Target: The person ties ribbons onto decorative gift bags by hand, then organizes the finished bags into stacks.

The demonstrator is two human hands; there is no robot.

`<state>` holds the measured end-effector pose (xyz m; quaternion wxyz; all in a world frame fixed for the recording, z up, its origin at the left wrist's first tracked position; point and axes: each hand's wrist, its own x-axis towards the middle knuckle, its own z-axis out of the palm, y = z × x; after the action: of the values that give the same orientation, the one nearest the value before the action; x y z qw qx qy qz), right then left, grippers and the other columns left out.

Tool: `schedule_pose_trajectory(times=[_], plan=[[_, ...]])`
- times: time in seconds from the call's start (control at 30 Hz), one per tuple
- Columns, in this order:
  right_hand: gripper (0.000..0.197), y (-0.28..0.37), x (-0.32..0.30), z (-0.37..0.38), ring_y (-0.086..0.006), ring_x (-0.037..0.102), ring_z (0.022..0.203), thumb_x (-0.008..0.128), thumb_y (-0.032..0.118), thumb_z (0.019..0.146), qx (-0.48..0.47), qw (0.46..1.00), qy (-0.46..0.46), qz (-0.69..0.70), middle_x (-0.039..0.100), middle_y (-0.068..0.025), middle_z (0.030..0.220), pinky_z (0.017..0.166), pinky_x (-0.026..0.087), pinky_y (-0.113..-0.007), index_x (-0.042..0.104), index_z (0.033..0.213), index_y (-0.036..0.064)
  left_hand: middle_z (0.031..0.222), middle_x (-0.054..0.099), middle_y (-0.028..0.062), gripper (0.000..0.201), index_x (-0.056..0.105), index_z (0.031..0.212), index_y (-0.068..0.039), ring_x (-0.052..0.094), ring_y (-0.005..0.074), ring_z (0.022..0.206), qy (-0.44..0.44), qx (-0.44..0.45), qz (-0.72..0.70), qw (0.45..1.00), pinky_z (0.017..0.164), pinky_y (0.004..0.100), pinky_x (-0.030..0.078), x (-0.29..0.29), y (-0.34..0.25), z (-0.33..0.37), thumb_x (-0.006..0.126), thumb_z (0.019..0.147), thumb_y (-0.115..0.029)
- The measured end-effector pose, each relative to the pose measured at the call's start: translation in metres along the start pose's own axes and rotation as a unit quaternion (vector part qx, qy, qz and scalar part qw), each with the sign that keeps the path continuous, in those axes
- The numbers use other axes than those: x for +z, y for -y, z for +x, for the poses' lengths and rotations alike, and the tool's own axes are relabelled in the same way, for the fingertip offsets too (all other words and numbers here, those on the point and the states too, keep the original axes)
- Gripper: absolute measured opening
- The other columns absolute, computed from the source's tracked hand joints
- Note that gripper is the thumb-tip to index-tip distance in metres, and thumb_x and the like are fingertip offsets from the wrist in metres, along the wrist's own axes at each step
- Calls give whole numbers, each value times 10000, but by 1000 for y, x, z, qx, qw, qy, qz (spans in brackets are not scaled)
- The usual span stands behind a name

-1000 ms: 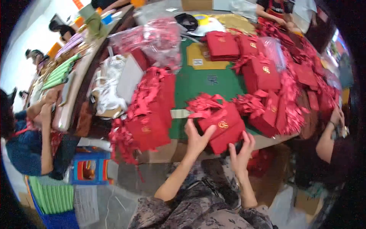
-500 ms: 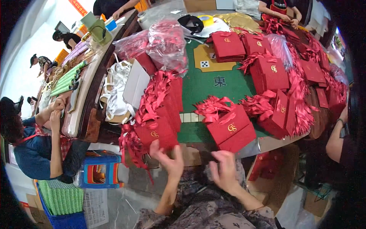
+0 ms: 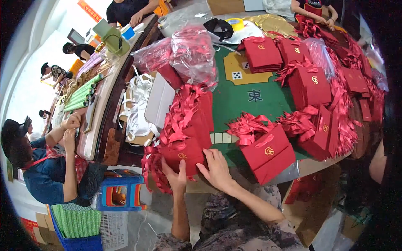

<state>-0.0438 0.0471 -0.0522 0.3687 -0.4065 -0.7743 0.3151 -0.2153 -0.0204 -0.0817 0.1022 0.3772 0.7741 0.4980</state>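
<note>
A stack of red paper gift bags [image 3: 186,144] with red ribbon handles and a gold emblem stands at the table's near edge. My left hand [image 3: 175,179] grips the lower left of its front bag, thumb on the face and fingers round the side. Against the stack's right side rests my right hand [image 3: 218,170], its fingers stretched out and thumb apart. Loose red ribbons [image 3: 155,169] hang over the edge beside my left hand. Another pile of red bags [image 3: 268,152] lies right of my right hand, its ribbons spread behind it.
An open box of white ribbons [image 3: 140,106] stands left of the stack. Plastic-wrapped red goods [image 3: 192,52] lie behind. More bag piles [image 3: 312,85] line the right side. A co-worker [image 3: 50,163] sits at left, near a blue stool [image 3: 121,194]. The table has a green mat [image 3: 234,113].
Both hands, raised and apart in front of the table before, have come onto the left stack of bags. My right hand moved left and forward. The whole view has shifted slightly.
</note>
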Motion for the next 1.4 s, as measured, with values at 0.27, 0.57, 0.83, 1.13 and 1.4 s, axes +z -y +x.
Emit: schedule_pose_trajectory(times=[0.27, 0.57, 0.83, 1.13, 1.4], plan=[[440, 20, -4, -4, -395, 564, 1093, 638, 136, 919, 39, 988, -24, 150, 523, -204, 1201, 913, 481, -433, 498, 1314, 0, 1538, 327, 228, 747, 302, 1498, 47, 315, 315, 1425, 28, -68, -81, 994, 1182, 408, 224, -4, -8, 11, 675, 949, -297], [363, 36, -9, 1, -368, 588, 1029, 651, 84, 909, 2, 979, -45, 199, 539, -182, 1132, 852, 499, -412, 561, 1254, 13, 1490, 413, 188, 622, 359, 1475, 36, 385, 279, 1370, 49, -91, -144, 984, 1150, 380, 282, -11, -19, 20, 611, 995, -268], [419, 31, -9, 5, -360, 599, 1006, 663, 114, 921, 7, 975, -57, 215, 541, -185, 1120, 834, 504, -410, 499, 1294, 13, 1472, 421, 217, 734, 381, 1447, 75, 404, 278, 1354, -4, -95, -102, 990, 1135, 375, 302, -12, -10, 37, 696, 932, -342], [751, 4, 0, 11, -418, 462, 1141, 711, 349, 897, 74, 992, -55, 84, 450, -260, 1229, 980, 405, -476, 356, 1386, -98, 1247, 586, 122, 591, 476, 1354, 13, 595, 216, 1065, -26, -117, -125, 985, 898, 349, 500, -4, -4, 54, 749, 893, -238], [751, 9, 9, 3, -429, 442, 1182, 720, 353, 878, 97, 991, -38, 79, 445, -259, 1303, 1017, 381, -497, 394, 1396, -82, 1346, 543, 180, 701, 447, 1411, 56, 556, 261, 1196, 69, -216, -185, 956, 989, 373, 463, -1, -31, 56, 731, 900, -332]])
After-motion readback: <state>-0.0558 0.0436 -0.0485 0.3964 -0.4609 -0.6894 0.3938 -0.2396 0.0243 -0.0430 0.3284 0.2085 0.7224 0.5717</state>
